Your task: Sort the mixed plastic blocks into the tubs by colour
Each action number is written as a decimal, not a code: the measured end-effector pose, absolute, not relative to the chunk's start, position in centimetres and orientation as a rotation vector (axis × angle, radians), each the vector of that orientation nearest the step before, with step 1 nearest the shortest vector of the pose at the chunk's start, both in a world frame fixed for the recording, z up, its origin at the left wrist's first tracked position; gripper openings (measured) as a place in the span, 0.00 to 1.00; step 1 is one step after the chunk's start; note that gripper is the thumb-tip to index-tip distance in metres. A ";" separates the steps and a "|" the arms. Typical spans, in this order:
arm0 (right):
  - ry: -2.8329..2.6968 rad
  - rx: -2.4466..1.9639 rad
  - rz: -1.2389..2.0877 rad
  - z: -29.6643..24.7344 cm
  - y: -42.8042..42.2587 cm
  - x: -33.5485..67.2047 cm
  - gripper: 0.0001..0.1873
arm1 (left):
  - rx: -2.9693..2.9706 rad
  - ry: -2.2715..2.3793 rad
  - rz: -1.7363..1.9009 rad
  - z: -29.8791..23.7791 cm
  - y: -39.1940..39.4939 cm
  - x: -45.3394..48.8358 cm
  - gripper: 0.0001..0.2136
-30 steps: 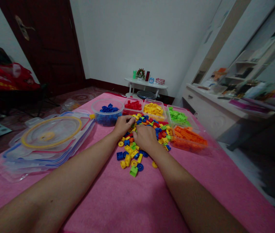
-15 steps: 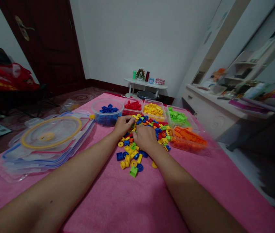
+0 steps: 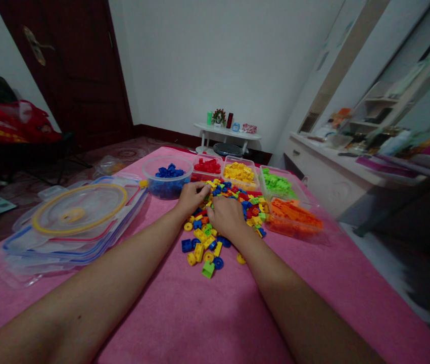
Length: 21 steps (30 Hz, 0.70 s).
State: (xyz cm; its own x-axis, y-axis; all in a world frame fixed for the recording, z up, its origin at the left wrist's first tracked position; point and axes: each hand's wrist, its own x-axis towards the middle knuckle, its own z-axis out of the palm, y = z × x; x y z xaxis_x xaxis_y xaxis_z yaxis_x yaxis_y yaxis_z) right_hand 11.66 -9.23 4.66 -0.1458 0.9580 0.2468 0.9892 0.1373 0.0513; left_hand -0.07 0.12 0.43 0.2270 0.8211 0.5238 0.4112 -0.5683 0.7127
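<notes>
My left hand (image 3: 192, 197) rests at the left side of a pile of mixed toy building bricks (image 3: 252, 207), fingers curled in at its edge. My right hand (image 3: 227, 213) lies over the middle of the pile with bent fingers. Whatever either hand grips is hidden beneath the fingers. Nearer to me on the cloth are a green brick (image 3: 207, 270), a blue wheel-like piece (image 3: 218, 263) and several yellow pieces. Behind the hands stand a round tub of blue bricks (image 3: 169, 172), and boxes of red bricks (image 3: 207, 166), yellow bricks (image 3: 239, 172), green bricks (image 3: 277, 183) and orange bricks (image 3: 294, 214).
Stacked clear lids (image 3: 80, 210) with coloured seals lie on the pink tablecloth (image 3: 184, 313) at the left. Beyond the table stands a small white stand (image 3: 227, 130) with ornaments. A cluttered white cabinet (image 3: 324, 172) is on the right, and a red bag (image 3: 17, 123) at far left.
The view has shifted very slightly. Both hands stay at the same spots in the pile, and no brick has visibly been moved.
</notes>
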 end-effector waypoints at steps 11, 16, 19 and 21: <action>-2.244 -1.932 -0.300 4.6 -9.1 11.8 0.17 | 2.081 1.120 1.296 0.2 0.2 -0.1 0.18; -2.242 -1.924 -0.324 4.6 -9.2 11.7 0.16 | 2.058 1.120 1.289 0.4 0.0 -0.1 0.18; -2.244 -1.910 -0.324 4.7 -9.2 11.8 0.16 | 2.044 1.123 1.283 0.7 -0.1 -0.1 0.18; -2.242 -1.907 -0.332 4.6 -9.2 11.8 0.16 | 2.045 1.127 1.282 0.7 -0.2 -0.1 0.18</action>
State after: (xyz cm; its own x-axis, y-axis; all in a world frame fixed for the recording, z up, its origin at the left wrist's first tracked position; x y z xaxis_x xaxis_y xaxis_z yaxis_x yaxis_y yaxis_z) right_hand 11.82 -9.17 4.62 -0.1616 0.9470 0.2778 0.9868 0.1527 0.0535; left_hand -0.07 -0.21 0.74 0.2248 0.8343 0.5035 0.3918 -0.5505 0.7372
